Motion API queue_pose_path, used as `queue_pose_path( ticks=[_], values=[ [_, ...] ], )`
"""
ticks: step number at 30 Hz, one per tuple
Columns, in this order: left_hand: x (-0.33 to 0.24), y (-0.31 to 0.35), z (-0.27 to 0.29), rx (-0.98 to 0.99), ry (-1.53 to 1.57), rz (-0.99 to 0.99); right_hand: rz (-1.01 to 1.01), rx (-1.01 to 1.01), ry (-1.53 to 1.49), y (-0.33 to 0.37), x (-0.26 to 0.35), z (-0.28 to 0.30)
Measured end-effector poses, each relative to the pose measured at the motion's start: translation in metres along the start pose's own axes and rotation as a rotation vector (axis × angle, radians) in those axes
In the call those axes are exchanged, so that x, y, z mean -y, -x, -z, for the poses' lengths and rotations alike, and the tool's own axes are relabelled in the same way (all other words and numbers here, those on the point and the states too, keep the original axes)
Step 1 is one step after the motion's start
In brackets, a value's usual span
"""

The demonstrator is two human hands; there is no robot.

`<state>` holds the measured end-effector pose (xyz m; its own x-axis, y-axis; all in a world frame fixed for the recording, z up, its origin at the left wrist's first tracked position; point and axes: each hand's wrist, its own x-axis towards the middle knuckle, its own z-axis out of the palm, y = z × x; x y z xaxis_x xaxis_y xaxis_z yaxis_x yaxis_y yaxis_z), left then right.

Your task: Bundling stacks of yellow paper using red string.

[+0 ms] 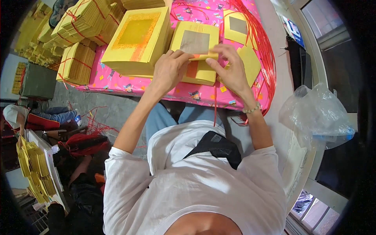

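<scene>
Bundles: tied yellow paper bundles [76, 62] left of the big yellow paper stack [137, 39], overhanging the pink patterned table cover [117, 84].
Left hand [169, 70]: fingers pinched on the small yellow paper sheet with grey square [194, 41].
Right hand [231, 68]: fingertips grip its front edge.
Strings: red plastic strings [266, 51] at right, partly cut off.

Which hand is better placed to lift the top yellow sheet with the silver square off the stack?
Probably right: the right hand pinches the near edge of the top yellow sheet, while the left hand rests on the stack below it.
</scene>
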<state>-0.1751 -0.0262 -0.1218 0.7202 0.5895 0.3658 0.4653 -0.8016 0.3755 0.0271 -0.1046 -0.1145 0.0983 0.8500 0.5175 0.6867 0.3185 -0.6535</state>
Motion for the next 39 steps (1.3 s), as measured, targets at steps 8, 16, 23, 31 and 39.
queue_pose_path(
  ticks=[8,16,23,31,39],
  values=[
    [-0.037,-0.001,0.033,-0.433,0.259,0.013,-0.350,-0.080,-0.752,0.006,-0.013,-0.009],
    [-0.057,0.017,0.041,-0.105,1.118,0.208,-0.261,0.183,-1.120,0.012,0.020,0.000],
    [-0.057,0.011,0.030,-0.514,0.214,0.086,-0.318,0.157,-0.880,0.028,0.035,0.006],
    [-0.050,0.013,0.023,-0.109,1.133,0.229,-0.343,0.085,-0.872,0.033,0.043,0.008],
    [-0.049,0.002,0.021,0.108,1.400,0.551,-0.441,0.047,-0.848,0.025,0.041,0.009]
  ],
)
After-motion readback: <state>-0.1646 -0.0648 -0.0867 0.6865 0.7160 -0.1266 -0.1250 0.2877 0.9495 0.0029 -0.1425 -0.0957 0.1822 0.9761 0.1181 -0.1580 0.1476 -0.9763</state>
